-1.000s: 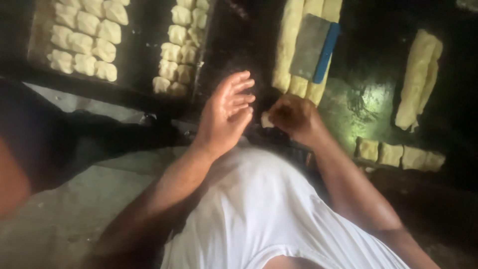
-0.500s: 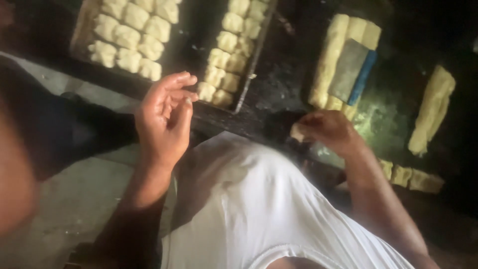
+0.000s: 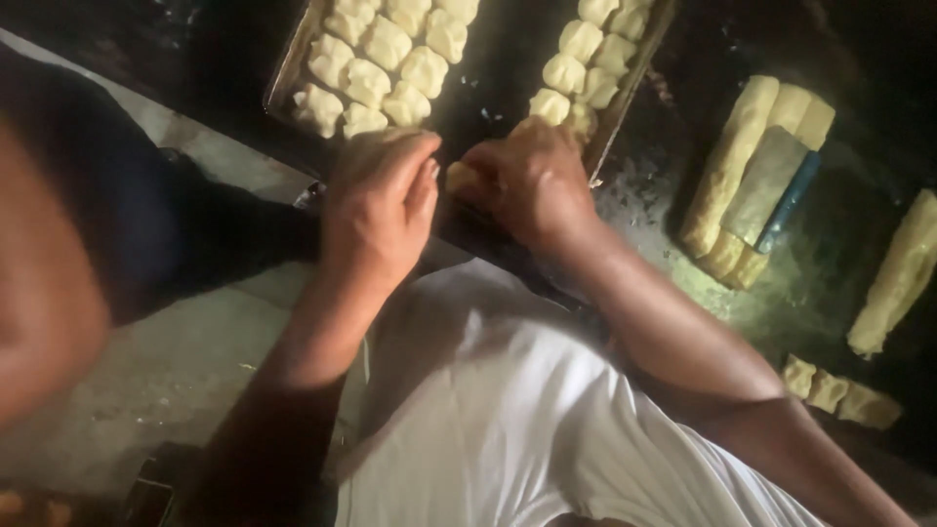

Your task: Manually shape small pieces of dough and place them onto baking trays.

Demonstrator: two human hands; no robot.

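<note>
My right hand (image 3: 532,181) is closed around a small pale piece of dough (image 3: 461,179), which peeks out at its left side. My left hand (image 3: 379,205) is cupped right beside it, fingers curled toward the dough; I cannot tell whether they touch it. Both hands hover at the near edge of a dark metal tray (image 3: 288,73) that holds two groups of shaped dough pieces (image 3: 386,54). My white shirt (image 3: 508,420) fills the lower middle.
Long dough logs (image 3: 727,166) lie on the dark table at right with a flat scraper (image 3: 771,185) resting on them. Another log (image 3: 903,273) and several cut pieces (image 3: 839,390) lie further right. A person's dark-clothed body (image 3: 88,215) is at left.
Both hands came together and moved up to the tray's near edge. The left hand, spread open before, has curled in beside the dough held by the right hand.
</note>
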